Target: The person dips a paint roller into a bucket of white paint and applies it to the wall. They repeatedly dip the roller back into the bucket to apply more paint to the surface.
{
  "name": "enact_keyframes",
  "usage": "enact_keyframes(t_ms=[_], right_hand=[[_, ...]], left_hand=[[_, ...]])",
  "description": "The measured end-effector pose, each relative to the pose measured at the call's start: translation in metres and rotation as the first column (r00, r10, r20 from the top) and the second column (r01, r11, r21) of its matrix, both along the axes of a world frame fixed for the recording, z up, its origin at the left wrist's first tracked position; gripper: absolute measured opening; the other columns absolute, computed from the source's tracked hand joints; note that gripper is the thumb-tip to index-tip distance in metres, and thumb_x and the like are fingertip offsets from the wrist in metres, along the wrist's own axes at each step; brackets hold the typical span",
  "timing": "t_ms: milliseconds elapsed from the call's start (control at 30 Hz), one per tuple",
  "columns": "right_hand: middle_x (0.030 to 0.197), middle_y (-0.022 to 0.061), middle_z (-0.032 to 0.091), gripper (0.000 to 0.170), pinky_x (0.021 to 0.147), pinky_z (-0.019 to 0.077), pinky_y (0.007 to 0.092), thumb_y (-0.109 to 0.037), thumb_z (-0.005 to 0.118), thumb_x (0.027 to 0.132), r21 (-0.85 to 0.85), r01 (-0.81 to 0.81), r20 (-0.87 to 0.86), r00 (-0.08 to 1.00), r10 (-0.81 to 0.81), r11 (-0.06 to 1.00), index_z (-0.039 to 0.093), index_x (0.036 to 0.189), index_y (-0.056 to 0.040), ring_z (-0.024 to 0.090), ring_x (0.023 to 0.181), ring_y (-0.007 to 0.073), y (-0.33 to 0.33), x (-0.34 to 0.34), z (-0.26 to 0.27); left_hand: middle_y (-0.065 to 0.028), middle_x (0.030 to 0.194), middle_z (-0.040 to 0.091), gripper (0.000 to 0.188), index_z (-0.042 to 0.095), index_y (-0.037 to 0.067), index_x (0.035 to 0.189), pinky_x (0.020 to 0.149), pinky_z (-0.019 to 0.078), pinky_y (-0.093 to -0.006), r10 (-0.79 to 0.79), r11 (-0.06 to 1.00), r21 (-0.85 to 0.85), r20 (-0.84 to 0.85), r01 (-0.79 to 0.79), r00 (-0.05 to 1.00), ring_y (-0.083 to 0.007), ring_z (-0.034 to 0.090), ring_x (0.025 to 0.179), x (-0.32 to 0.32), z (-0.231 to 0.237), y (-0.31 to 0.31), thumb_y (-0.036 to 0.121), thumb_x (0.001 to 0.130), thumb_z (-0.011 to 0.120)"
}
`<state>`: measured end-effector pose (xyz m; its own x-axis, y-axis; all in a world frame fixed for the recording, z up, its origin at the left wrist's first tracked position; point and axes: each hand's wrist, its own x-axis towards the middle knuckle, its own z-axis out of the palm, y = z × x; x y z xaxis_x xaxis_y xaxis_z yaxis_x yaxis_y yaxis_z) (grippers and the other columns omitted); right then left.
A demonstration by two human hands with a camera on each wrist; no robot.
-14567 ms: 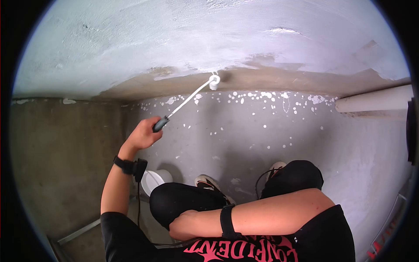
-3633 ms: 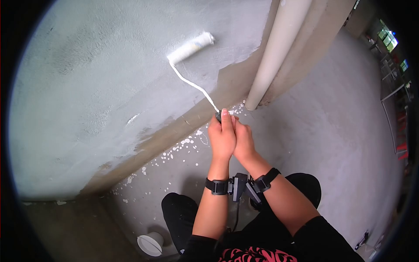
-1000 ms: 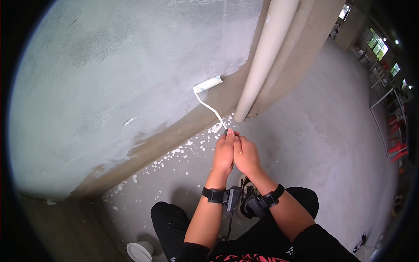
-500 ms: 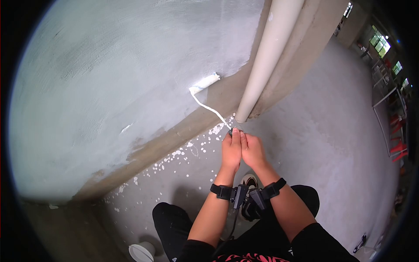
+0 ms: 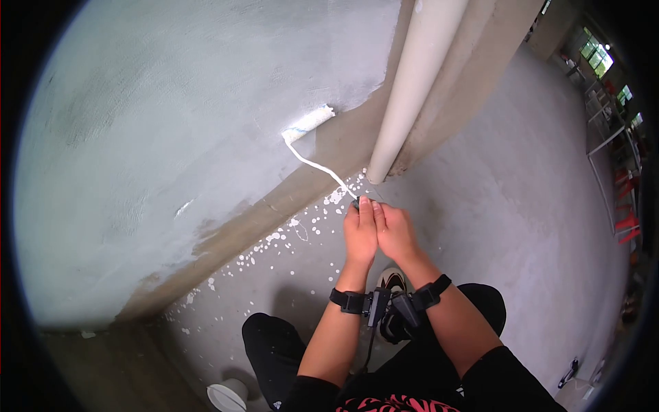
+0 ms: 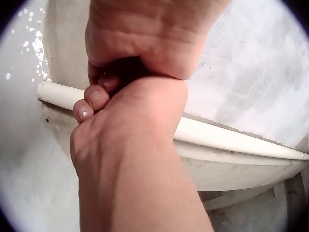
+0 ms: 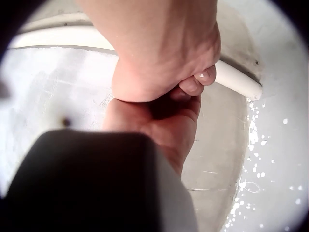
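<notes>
In the head view, a paint roller [image 5: 309,124] with a white, paint-coated sleeve lies against the wall, at the lower border of its whitened area. Its bent white rod [image 5: 318,165] runs down to a dark handle. My left hand [image 5: 361,231] grips that handle, thumb along the top. Pressed against it, my right hand [image 5: 397,232] curls round the handle's end. In the left wrist view, curled fingertips [image 6: 95,98] show between the joined hands, and the handle is hidden. The right wrist view has similar fingertips [image 7: 193,83], one with a white paint speck.
The wall [image 5: 171,123] is whitened above a bare brown strip [image 5: 274,206]. A pale pipe [image 5: 415,89] stands just right of the roller. Paint drops [image 5: 274,237] spot the floor along the wall. A white bucket [image 5: 227,396] stands by my left knee; red chairs [image 5: 626,223] are far right.
Long before, my left hand alone held the roller low at the wall's foot; now both hands hold it. Over the last second the roller has moved slightly up the wall.
</notes>
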<state>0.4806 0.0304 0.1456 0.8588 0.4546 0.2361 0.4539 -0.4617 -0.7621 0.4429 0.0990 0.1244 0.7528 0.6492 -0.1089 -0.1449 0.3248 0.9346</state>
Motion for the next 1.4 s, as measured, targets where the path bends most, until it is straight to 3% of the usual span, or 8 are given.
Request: enact_keyframes(t_ms=[67,133,333,500,800,1000,1333,1400], right_hand=[[0.076,0.0245,0.063,0.033,0.065,0.0479,0.0515,-0.026,0.046,0.097,0.01,0.005,0.003,1.0,-0.006,1.0,0.066,0.086,-0.002,0.06,0.07,0.0455,0.001,0.0,0.001],[0.076,0.0248,0.063,0.033,0.064,0.0476,0.0511,-0.025,0.045,0.097,0.121,-0.016,0.095,0.996,0.004,0.993,0.066,0.09,-0.0014,0.06,0.07,0.0453,0.006,0.004,0.005],[0.076,0.026,0.062,0.036,0.064,0.0466,0.0497,-0.026,0.04,0.1,0.173,-0.088,0.018,0.996,0.086,0.981,0.064,0.09,0.0003,0.06,0.073,0.0459,0.029,0.009,0.047],[0.076,0.0262,0.061,0.04,0.063,0.0462,0.0489,-0.027,0.038,0.101,0.231,-0.081,-0.054,0.994,0.096,0.97,0.062,0.087,0.0011,0.059,0.074,0.0461,0.031,0.0,0.045],[0.083,0.027,0.064,0.049,0.076,0.0479,0.0521,-0.034,0.034,0.1,-0.121,0.033,-0.241,0.969,-0.061,0.992,0.065,0.084,0.0011,0.061,0.084,0.0469,0.006,-0.019,0.005],[0.081,0.0247,0.067,0.048,0.077,0.0505,0.0521,-0.037,0.037,0.098,-0.263,0.086,-0.049,0.994,-0.102,0.961,0.068,0.09,-0.0007,0.064,0.082,0.0443,0.009,-0.05,0.022],[0.073,0.017,0.067,0.04,0.062,0.0494,0.0427,-0.04,0.069,0.083,-0.093,-0.048,0.026,0.998,0.05,0.994,0.062,0.088,-0.0011,0.065,0.068,0.0358,-0.05,-0.067,0.119],[0.07,0.0149,0.064,0.038,0.061,0.0483,0.039,-0.031,0.076,0.078,-0.045,-0.082,-0.141,0.987,0.075,0.996,0.058,0.094,-0.0012,0.065,0.067,0.0304,-0.068,-0.055,0.144]], left_hand=[[-0.0024,0.079,0.058,0.036,0.056,-0.001,0.087,0.063,0.0429,-0.0263,0.004,1.0,0.003,0.005,-0.004,1.0,-0.0084,0.048,0.073,-0.001,0.008,0.001,0.029,0.103,0.045],[-0.0032,0.076,0.057,0.036,0.055,-0.002,0.086,0.062,0.0422,-0.0273,0.054,0.955,0.295,-0.049,-0.037,0.997,-0.0092,0.047,0.071,0.0,0.022,0.007,0.029,0.102,0.045],[-0.0032,0.073,0.054,0.037,0.055,-0.004,0.088,0.062,0.0421,-0.0279,0.076,0.924,0.378,-0.023,-0.062,0.997,-0.0092,0.046,0.071,0.004,0.064,0.035,0.029,0.102,0.046],[-0.0032,0.076,0.056,0.036,0.056,-0.004,0.089,0.063,0.0426,-0.0272,0.038,0.945,0.327,-0.037,-0.024,0.999,-0.0089,0.047,0.072,-0.007,0.067,0.036,0.029,0.102,0.047],[-0.0056,0.082,0.058,0.041,0.059,-0.006,0.098,0.072,0.0462,-0.0284,-0.099,0.991,0.068,-0.246,0.119,0.964,-0.0121,0.051,0.078,-0.015,0.003,0.017,0.033,0.102,0.047],[-0.007,0.1,0.061,0.04,0.058,0.001,0.11,0.081,0.049,-0.0322,-0.263,0.883,-0.381,0.078,0.272,0.962,-0.017,0.057,0.089,-0.049,0.011,0.024,0.037,0.103,0.042],[-0.0118,0.11,0.063,0.045,0.055,0.001,0.118,0.084,0.0512,-0.0375,-0.501,0.848,-0.176,0.04,0.5,0.864,-0.0248,0.063,0.097,-0.122,0.074,0.054,0.039,0.104,0.035],[-0.012,0.108,0.063,0.044,0.055,0.001,0.116,0.083,0.0515,-0.0378,-0.503,0.846,-0.192,0.017,0.497,0.864,-0.0252,0.064,0.095,-0.142,0.061,0.065,0.038,0.105,0.034]])
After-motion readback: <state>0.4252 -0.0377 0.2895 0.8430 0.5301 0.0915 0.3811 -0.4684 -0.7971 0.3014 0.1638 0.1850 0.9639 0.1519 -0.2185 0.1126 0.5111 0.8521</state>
